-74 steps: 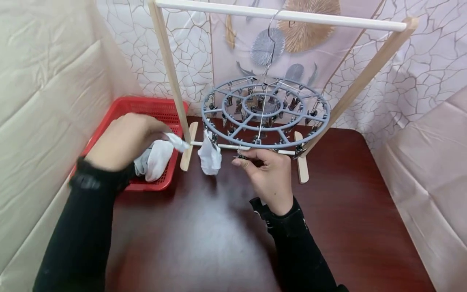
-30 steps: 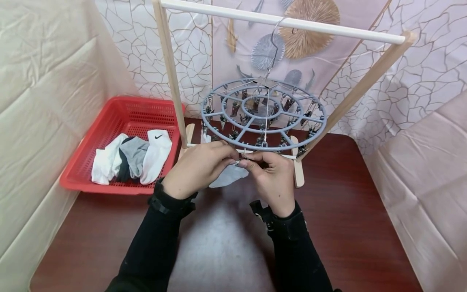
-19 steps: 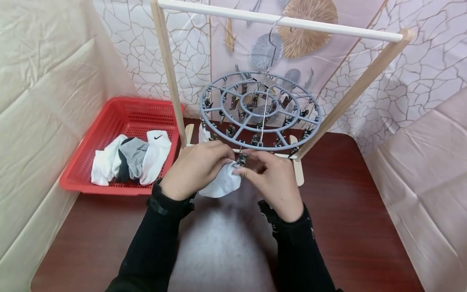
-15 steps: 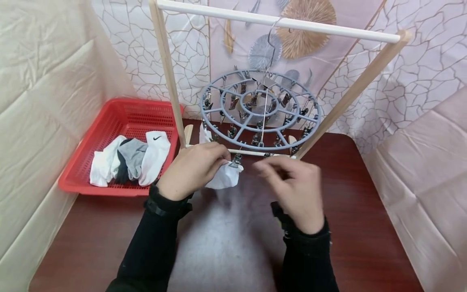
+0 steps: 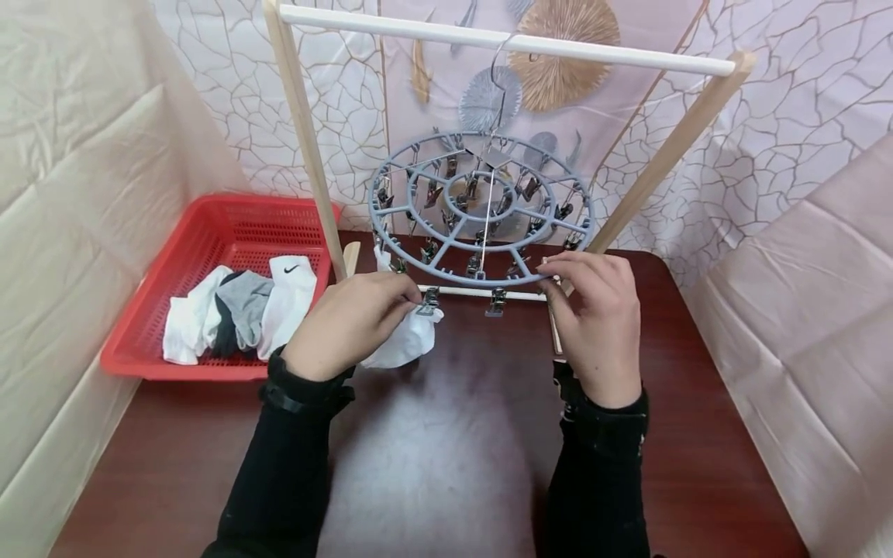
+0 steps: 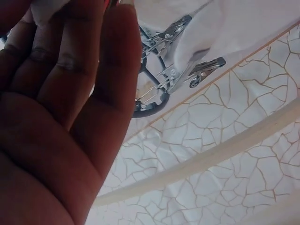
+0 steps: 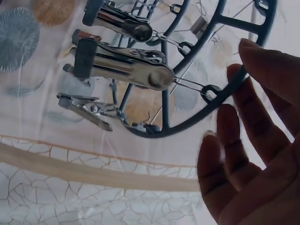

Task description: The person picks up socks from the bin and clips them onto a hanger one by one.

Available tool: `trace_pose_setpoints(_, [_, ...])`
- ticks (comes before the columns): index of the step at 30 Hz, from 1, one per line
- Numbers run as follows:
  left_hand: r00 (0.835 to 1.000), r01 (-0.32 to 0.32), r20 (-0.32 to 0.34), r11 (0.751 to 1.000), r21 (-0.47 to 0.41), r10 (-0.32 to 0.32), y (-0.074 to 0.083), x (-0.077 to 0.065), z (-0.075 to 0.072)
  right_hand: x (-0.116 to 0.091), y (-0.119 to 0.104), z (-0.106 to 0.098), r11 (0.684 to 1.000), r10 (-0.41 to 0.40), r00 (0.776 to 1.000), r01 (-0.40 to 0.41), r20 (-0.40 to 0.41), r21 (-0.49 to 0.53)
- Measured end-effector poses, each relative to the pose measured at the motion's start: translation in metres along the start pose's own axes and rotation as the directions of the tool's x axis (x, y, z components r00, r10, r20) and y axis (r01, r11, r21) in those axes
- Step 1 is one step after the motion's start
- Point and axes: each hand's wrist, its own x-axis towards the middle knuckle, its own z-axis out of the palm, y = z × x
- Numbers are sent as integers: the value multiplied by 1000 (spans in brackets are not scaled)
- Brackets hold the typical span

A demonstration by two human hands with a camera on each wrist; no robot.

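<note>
A round blue-grey clip hanger (image 5: 446,273) hangs by its hook from the rack's top bar. My left hand (image 5: 352,322) pinches the edge of a white sock (image 5: 406,341) beside a metal clip (image 5: 428,301), which bites the sock's other upper corner. Behind that hand, a second white sock (image 5: 381,258) hangs from the rim, mostly hidden. My right hand (image 5: 593,322) holds the hanger's front right rim between thumb and fingers; the right wrist view shows the thumb (image 7: 267,58) over the rim. A bare clip (image 5: 496,302) dangles between the hands.
A red basket (image 5: 118,349) stands at left, with white, grey and dark socks (image 5: 244,308) in it. The rack's wooden posts (image 5: 670,155) flank the hanger. The dark red table (image 5: 698,434) reaches toward me, with draped cloth at both sides.
My left hand has brought a white sock from the basket to the hanger. My right hand has let go of that sock's clip and moved right onto the rim.
</note>
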Motion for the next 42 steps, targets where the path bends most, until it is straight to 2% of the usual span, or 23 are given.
trace_pose_setpoints(2, [1000, 19, 10, 1000, -7, -19, -4, -2, -1, 0, -4, 5, 999, -33, 999, 33, -20, 23])
trace_pose_setpoints(4, [999, 34, -8, 999, -7, -34, -5, -6, -4, 0, -9, 10, 996, -70, 997, 72, -28, 46])
trace_pose_setpoints(6, [997, 31, -72, 999, 9, -30, -3, -12, -7, 0, -14, 15, 992, -106, 994, 108, -30, 65])
trace_pose_setpoints(8, [984, -5, -180, 1000, 19, 9, 4, -17, -10, -1, -19, 19, 988, -134, 990, 136, -36, 79])
trace_pose_setpoints(10, [946, -74, -313, 996, 50, 86, 12, -19, -11, -1, -23, 24, 983, -152, 987, 156, -49, 92])
trace_pose_setpoints(12, [893, -145, -418, 985, 89, 169, 21, -16, -9, -1, -27, 29, 981, -160, 985, 165, -60, 97])
trace_pose_setpoints(14, [850, -195, -473, 972, 128, 233, 26, -9, -6, -2, -31, 33, 981, -166, 984, 172, -69, 92])
trace_pose_setpoints(15, [839, -205, -484, 968, 144, 250, 28, -6, -5, -3, -33, 35, 981, -171, 983, 176, -71, 84])
trace_pose_setpoints(17, [836, -206, -483, 964, 166, 262, 29, -1, -1, -5, -36, 39, 980, -180, 981, 185, -76, 71])
trace_pose_setpoints(21, [843, -180, -473, 963, 201, 256, 25, 4, 4, -5, -43, 44, 976, -206, 975, 211, -83, 54])
trace_pose_setpoints(25, [835, -173, -486, 961, 213, 258, 22, 5, 3, -5, -50, 46, 966, -239, 967, 246, -93, 76])
trace_pose_setpoints(28, [826, -174, -501, 962, 211, 259, 22, 5, 1, -8, -57, 47, 956, -261, 965, 263, -37, 127])
trace_pose_setpoints(31, [818, -183, -510, 960, 210, 267, 23, 8, 1, -14, -63, 50, 979, -184, 977, 173, 110, 104])
trace_pose_setpoints(34, [816, -199, -504, 957, 211, 281, 26, 12, 4, -19, -63, 56, 1000, -12, 972, 8, 234, 17])
trace_pose_setpoints(36, [818, -209, -497, 955, 213, 290, 28, 15, 7, -21, -59, 62, 996, 84, 966, -87, 243, 3])
trace_pose_setpoints(37, [820, -213, -494, 955, 207, 290, 28, 17, 8, -22, -57, 65, 991, 118, 965, -128, 236, 29])
trace_pose_setpoints(39, [823, -217, -490, 956, 196, 287, 29, 18, 10, -22, -52, 70, 980, 150, 967, -174, 207, 101])
trace_pose_setpoints(42, [826, -210, -492, 960, 185, 275, 29, 19, 12, -24, -47, 75, 959, 162, 972, -196, 171, 204])
